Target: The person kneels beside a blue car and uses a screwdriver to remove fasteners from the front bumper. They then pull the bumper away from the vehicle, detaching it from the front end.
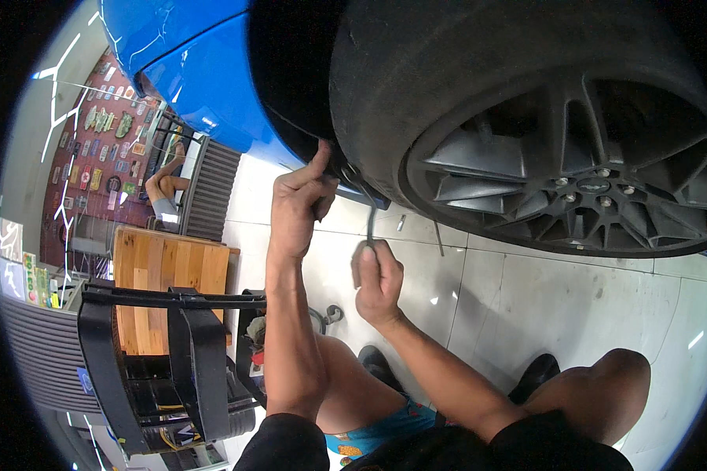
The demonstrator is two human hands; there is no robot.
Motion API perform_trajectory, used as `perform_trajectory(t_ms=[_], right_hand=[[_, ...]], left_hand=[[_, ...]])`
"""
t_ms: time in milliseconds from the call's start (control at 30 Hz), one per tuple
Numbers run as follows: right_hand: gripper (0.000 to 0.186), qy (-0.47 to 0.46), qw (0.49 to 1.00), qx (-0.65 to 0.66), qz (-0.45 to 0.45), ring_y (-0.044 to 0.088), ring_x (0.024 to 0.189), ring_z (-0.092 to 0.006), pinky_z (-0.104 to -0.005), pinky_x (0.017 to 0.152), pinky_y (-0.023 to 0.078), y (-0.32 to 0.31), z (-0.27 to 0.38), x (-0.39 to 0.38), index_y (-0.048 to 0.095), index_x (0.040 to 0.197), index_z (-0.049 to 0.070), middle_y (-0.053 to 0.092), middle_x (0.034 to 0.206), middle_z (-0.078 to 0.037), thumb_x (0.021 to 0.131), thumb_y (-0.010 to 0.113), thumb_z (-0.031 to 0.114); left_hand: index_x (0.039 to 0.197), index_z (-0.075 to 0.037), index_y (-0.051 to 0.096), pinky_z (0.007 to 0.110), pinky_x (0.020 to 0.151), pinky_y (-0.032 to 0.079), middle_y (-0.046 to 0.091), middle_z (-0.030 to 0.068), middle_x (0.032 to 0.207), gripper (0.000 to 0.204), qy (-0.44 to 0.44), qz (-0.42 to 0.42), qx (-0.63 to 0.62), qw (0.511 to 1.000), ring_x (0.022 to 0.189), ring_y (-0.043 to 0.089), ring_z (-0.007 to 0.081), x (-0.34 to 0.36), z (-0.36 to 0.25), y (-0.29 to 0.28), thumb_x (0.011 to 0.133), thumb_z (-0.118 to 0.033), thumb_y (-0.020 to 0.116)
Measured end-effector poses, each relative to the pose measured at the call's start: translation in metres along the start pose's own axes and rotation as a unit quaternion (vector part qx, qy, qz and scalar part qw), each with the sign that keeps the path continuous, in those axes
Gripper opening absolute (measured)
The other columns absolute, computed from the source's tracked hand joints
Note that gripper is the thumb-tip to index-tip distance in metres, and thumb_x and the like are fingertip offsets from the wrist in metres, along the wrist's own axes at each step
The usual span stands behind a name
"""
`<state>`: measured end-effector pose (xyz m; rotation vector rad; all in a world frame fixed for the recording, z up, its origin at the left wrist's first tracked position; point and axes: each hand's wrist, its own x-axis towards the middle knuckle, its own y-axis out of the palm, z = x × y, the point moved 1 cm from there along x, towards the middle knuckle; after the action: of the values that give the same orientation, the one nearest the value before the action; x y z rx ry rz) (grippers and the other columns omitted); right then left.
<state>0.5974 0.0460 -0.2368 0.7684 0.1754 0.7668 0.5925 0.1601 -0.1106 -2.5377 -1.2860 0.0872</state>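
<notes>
A large black tyre (377, 102) on a dark multi-spoke wheel rim (526, 165) fills the upper right. Beside it is the lower edge of a blue car body (212, 86), with the dark wheel arch (291, 94) between them. My left hand (294, 208) is raised to the arch's lower edge, index finger stretched up against it, the other fingers partly curled. Lower and to the right, my right hand (380, 282) is closed around a thin, bent grey metal rod (371, 216). Its upper end reaches the dark gap beside the tyre, where its tip is hidden.
A thin dark rod (438, 238) and a small metallic piece (401, 223) are below the tyre on the pale tiled floor (550, 306). A black metal frame (184, 345) stands at left by a wooden-topped box (165, 275). Another person's bare leg (165, 184) shows farther off.
</notes>
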Motion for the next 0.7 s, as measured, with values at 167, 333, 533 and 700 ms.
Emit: perform_trajectory(t_ms=[167,333,533,700], right_hand=[[0.031,0.001,0.996,0.025,0.089,0.045,0.048,-0.0062,-0.0230,0.045,0.035,0.025,0.059,0.018,0.056,0.088,0.001,0.050,0.058,-0.001,0.106,0.045,0.024],[0.033,0.090,0.985,0.105,0.108,0.045,0.050,-0.0061,-0.0230,0.046,0.035,0.024,0.077,0.034,0.055,0.087,0.001,0.047,0.057,0.000,0.106,0.046,0.027],[0.034,0.054,0.993,0.097,0.049,0.039,0.048,-0.0031,-0.0214,0.045,0.031,0.043,0.078,0.014,0.049,0.079,0.005,0.043,0.058,0.003,0.106,0.046,0.026],[0.032,0.017,0.996,0.084,0.020,0.036,0.050,-0.0024,-0.0222,0.046,0.028,0.051,0.081,-0.001,0.050,0.081,0.004,0.041,0.059,0.005,0.106,0.045,0.024]], left_hand=[[0.081,-0.002,0.066,0.023,0.047,0.025,0.045,-0.0032,0.058,0.015,-0.009,-0.003,0.025,1.000,0.051,0.034,0.0062,0.001,0.014,-0.004,0.087,-0.002,0.052],[0.086,-0.004,0.067,0.024,0.048,0.029,0.047,-0.0042,0.059,0.012,-0.024,-0.044,-0.008,0.999,0.052,0.038,0.0055,-0.002,0.014,0.013,0.088,-0.002,0.055],[0.076,-0.005,0.059,0.023,0.043,0.030,0.046,-0.0023,0.056,0.011,-0.036,-0.025,-0.058,0.997,0.045,0.037,0.0067,0.000,0.025,0.013,0.087,-0.003,0.058],[0.077,-0.006,0.057,0.023,0.043,0.029,0.042,-0.0022,0.057,0.013,-0.009,0.014,-0.086,0.996,0.045,0.035,0.0072,0.003,0.035,0.006,0.089,-0.004,0.055]])
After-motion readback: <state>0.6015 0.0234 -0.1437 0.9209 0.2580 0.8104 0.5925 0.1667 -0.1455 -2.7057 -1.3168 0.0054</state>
